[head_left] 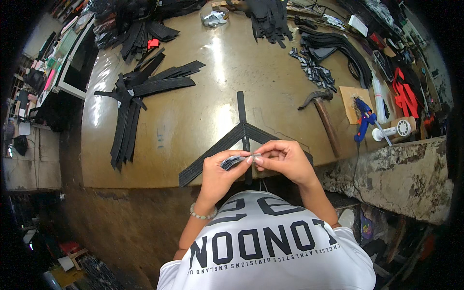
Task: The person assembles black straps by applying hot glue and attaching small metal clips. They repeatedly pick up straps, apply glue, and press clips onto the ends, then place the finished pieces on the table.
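Observation:
My left hand (220, 170) is closed round a small bundle of thin grey and dark strips (233, 162). The fingertips of my right hand (289, 162) meet those of my left in a pinch; what lies between them is too small to make out. Beneath both hands, at the table's near edge, rests a joined piece of black webbing straps (217, 145). Two of its arms slope down to the sides, one points away from me, and another runs toward me, partly covered by my hands.
More joined black straps (129, 96) are piled at left. On the right lie a hammer (325, 118), a blue glue gun (366, 121), a white spool (394, 130), several small dark tags (311, 70) and a bundle of long black straps (343, 46). A round container (214, 18) stands far back.

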`<state>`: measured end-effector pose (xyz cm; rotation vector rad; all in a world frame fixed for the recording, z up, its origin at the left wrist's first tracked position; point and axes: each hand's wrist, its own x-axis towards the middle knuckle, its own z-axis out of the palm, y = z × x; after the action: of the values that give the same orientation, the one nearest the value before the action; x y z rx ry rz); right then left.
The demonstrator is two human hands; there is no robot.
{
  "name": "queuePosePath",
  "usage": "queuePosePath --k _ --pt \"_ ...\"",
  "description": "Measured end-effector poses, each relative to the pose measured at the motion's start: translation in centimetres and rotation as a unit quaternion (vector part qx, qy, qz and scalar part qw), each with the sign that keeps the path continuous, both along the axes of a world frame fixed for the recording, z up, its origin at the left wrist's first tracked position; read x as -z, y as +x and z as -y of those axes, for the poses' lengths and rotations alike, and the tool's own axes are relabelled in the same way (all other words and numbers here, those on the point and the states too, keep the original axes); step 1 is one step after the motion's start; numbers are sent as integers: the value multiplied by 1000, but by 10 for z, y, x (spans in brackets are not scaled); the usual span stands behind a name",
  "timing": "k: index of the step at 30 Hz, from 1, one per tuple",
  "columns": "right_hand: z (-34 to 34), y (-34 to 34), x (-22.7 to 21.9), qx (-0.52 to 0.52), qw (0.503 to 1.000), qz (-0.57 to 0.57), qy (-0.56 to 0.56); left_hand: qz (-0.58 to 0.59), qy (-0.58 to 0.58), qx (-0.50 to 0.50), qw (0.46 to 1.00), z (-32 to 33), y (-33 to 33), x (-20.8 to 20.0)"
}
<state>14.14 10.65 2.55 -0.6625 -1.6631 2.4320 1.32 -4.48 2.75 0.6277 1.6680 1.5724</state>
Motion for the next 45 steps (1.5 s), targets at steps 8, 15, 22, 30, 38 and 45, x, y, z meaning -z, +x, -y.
queuePosePath --k 8,15,22,30,38,45 --pt "-8 -6 1 -14 999 24 18 -34 -23 -10 999 -1 -4 3" --pt "-37 -57 12 -55 951 85 291 -351 -58 -101 929 -27 -19 23" --pt "-46 -70 27 -57 933 138 328 -342 -103 -102 928 -35 -28 33" --pt "-50 -76 19 -72 958 129 245 -337 -78 -94 934 -34 -31 35" --pt "-7 -22 -9 -150 851 189 467 -289 -89 -70 951 -34 -30 35" --pt "-36 -52 12 -52 869 -32 490 -325 -54 -77 941 -30 -34 40"
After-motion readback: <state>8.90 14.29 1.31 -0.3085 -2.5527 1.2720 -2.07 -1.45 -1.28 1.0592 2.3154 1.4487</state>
